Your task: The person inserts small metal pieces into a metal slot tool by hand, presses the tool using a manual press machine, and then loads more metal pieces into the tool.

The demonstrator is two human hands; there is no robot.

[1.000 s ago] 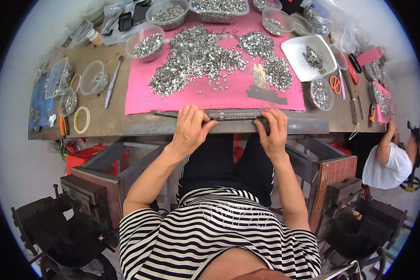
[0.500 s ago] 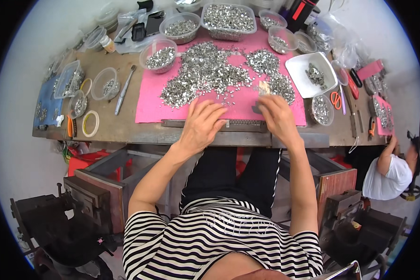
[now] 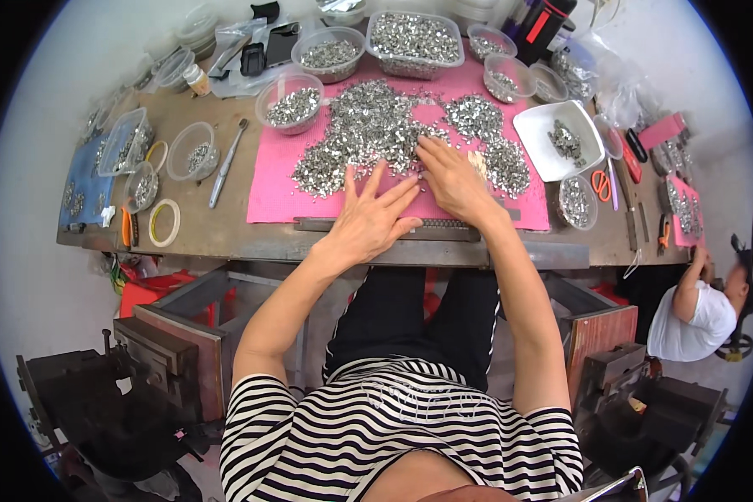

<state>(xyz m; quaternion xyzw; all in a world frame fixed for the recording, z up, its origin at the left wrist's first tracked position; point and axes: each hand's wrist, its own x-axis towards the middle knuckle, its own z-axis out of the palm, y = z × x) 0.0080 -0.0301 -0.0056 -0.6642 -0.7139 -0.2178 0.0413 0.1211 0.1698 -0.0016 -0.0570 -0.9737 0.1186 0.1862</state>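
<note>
A large heap of small silvery metal pieces (image 3: 364, 121) covers much of the pink mat (image 3: 268, 197). My left hand (image 3: 370, 216) is open over the near edge of the heap, fingers spread and their tips at the loose pieces. Further right, my right hand (image 3: 458, 186) reaches into the heap with its fingers stretched out, tips on the pieces; nothing shows held in it. Below both hands, along the mat's near edge, lies a long dark metal bar with a row of small slots (image 3: 439, 224), partly hidden by them. A flat grey strip (image 3: 507, 214) lies beside my right wrist.
Tubs of metal pieces (image 3: 414, 63) line the back. A white tray (image 3: 529, 134), orange scissors (image 3: 601, 184) and a round tub (image 3: 590, 219) are on the right. A brush (image 3: 227, 163) and tape roll (image 3: 165, 240) lie left. A co-worker (image 3: 694, 318) sits far right.
My right hand has moved left and away from me into the heap, and the small grey flat piece at its fingertips is no longer there. My left hand's fingers have spread.
</note>
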